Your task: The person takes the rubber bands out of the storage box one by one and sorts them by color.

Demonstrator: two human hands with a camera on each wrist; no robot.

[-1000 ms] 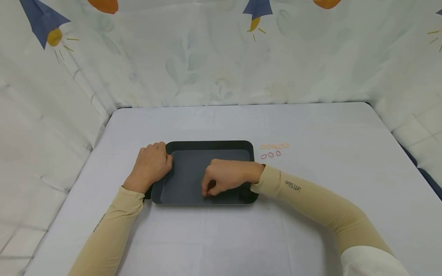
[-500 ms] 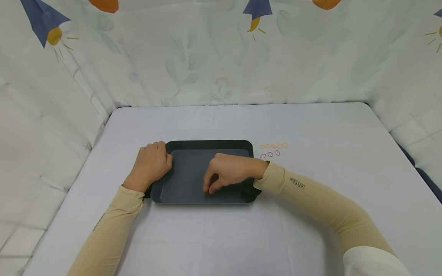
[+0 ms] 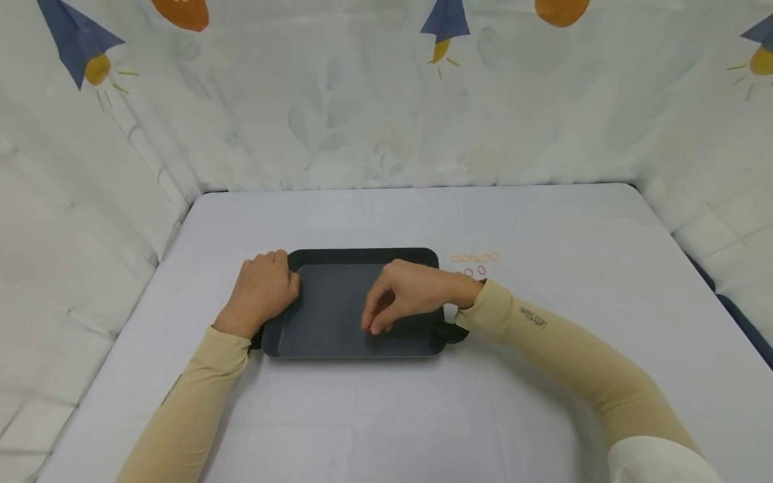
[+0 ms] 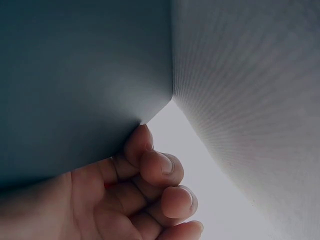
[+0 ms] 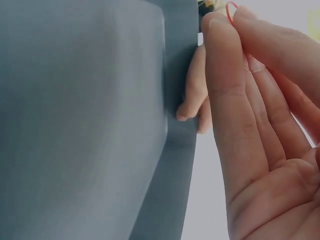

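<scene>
A dark grey rectangular tray (image 3: pixel 326 305) lies on the white-covered table. My left hand (image 3: pixel 262 294) grips its left rim; in the left wrist view the curled fingers (image 4: pixel 162 167) sit at the tray's edge. Over the tray's inside, my right hand (image 3: pixel 413 292) is bent down at the wrist, thumb and forefinger together. Those fingertips pinch a thin red rubber band (image 5: pixel 230 11), seen as a small loop in the right wrist view. The inner floor of the tray shows bare around the right hand.
Right of the tray lies a row of several orange rubber bands (image 3: pixel 477 257). Nearer me are red rubber bands (image 3: pixel 481 270), partly hidden by the right wrist. A pale patterned curtain (image 3: pixel 386 100) hangs behind the table (image 3: pixel 543 228).
My right hand has risen from the tray's floor and shifted slightly right, fingertips still together. The left hand keeps its grip on the rim. The head view has tilted slightly.
</scene>
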